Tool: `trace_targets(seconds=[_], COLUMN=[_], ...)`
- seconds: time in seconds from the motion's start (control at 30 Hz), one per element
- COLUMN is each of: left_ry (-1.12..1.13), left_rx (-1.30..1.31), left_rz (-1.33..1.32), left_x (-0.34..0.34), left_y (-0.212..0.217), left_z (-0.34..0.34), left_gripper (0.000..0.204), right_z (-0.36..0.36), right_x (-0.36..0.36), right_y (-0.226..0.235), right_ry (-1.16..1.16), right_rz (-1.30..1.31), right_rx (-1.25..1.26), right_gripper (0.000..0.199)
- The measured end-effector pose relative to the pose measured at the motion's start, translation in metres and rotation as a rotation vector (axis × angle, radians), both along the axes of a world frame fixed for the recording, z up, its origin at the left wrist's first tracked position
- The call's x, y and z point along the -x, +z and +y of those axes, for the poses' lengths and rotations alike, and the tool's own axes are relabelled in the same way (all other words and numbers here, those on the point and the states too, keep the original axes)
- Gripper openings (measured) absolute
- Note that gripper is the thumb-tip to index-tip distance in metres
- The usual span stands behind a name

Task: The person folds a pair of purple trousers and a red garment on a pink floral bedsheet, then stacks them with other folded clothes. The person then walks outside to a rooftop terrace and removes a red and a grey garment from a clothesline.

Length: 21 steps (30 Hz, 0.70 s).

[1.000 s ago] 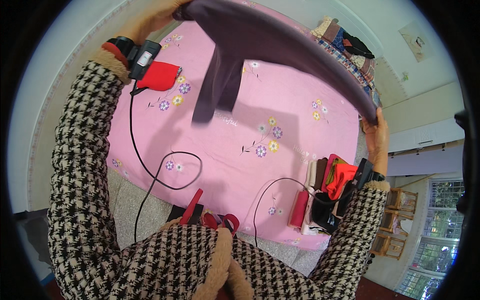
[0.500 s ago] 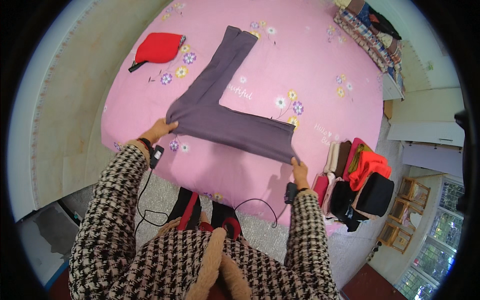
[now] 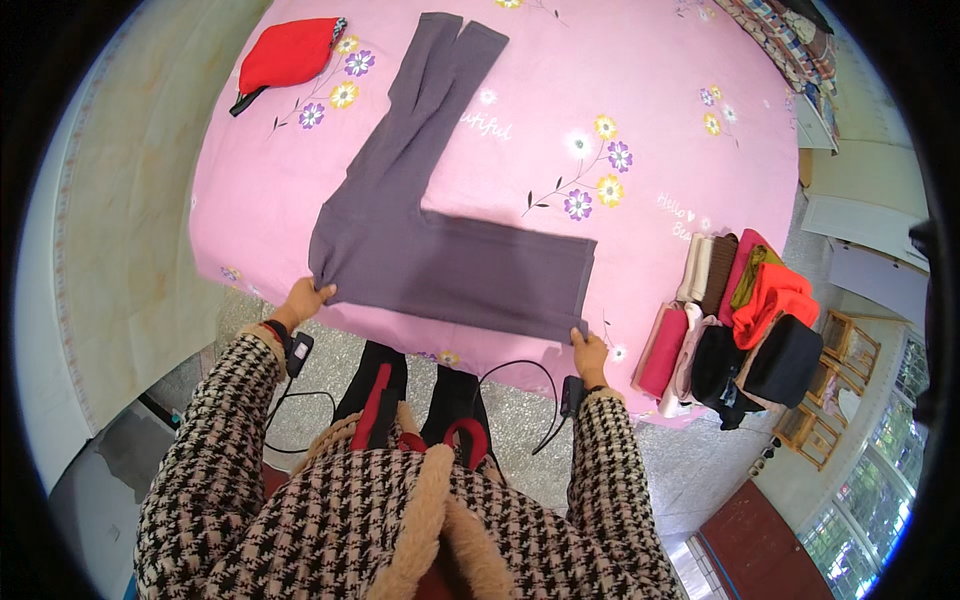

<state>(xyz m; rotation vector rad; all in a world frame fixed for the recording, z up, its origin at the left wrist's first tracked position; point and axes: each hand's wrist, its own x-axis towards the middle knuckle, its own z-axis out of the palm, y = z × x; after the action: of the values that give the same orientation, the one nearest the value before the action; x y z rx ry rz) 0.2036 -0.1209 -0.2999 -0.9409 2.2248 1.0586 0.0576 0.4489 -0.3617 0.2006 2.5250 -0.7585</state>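
A grey-purple long-sleeved top (image 3: 450,265) lies folded lengthwise in an L shape on the pink bed. Its two sleeves point away from me, one partly over the other, and its body stretches to the right. My left hand (image 3: 303,302) is closed on the near left corner, thumb on top. At the near right corner, my right hand (image 3: 590,356) pinches the cloth between thumb and fingers. The near edge runs fairly straight between both hands, close to the bed's front edge. Part of each hand's fingers is hidden under the fabric.
The pink flowered bedsheet (image 3: 700,170) spreads around the top. A red folded item (image 3: 288,55) lies far left. At the right stand several folded clothes, including a black one (image 3: 783,360) and a bright red one (image 3: 775,300). Cables hang from devices at both wrists.
Both hands have drawn the near edge of the top toward me and lowered it onto the bed. The body of the top now lies wider and flatter. My view has shifted slightly.
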Motion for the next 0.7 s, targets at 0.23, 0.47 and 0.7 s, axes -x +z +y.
trace_targets(seconds=[0.23,0.47,0.7], left_ry=[0.043,-0.844,-1.186], left_rx=[0.629,0.442,0.594], left_rz=[0.012,0.645,0.482], left_x=[0.021,0.123,0.178], left_y=[0.009,0.057,0.043], left_z=[0.032,0.096,0.086], left_gripper=[0.047,0.047,0.034], right_z=[-0.007,-0.043,-0.058], right_x=[-0.004,0.061,0.084], right_y=[-0.002,0.031,0.030], right_ry=[-0.003,0.185,0.258], right_rz=[0.151,0.467,0.405], right_rx=[0.099,0.034,-0.007], right_gripper=[0.030,0.045,0.022])
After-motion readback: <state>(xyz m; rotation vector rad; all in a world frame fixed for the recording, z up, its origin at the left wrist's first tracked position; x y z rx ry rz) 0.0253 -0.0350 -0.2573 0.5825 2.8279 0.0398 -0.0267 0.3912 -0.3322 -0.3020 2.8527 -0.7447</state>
